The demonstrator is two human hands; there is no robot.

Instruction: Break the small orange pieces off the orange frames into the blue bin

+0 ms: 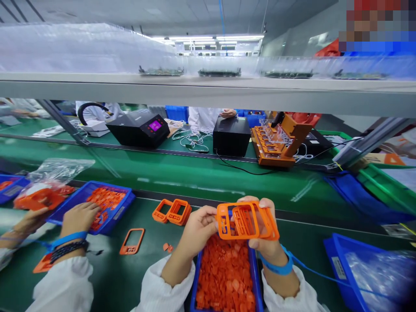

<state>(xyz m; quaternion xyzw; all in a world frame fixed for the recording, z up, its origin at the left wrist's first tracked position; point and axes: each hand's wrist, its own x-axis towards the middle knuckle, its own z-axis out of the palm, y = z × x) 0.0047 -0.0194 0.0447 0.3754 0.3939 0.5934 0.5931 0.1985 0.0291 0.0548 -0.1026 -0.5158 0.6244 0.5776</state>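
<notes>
My right hand (264, 240) grips a stack of orange plastic frames (247, 221) and holds it up above a blue bin (254, 277) full of small orange parts (225, 273). My left hand (196, 229) pinches the left end of the same stack. Both hands are closed on it. A blue wrist strap sits on my right wrist. Two more orange frames (172, 211) lie on the green mat just left of my hands, and a flat orange frame (132, 241) lies further left.
A neighbour's hands (78, 219) reach into a blue tray of orange parts (107, 201) at the left, beside a plastic bag (52, 177). Black boxes (139, 128) and an orange jig (276, 143) stand across the belt. Another blue bin (357, 264) sits right.
</notes>
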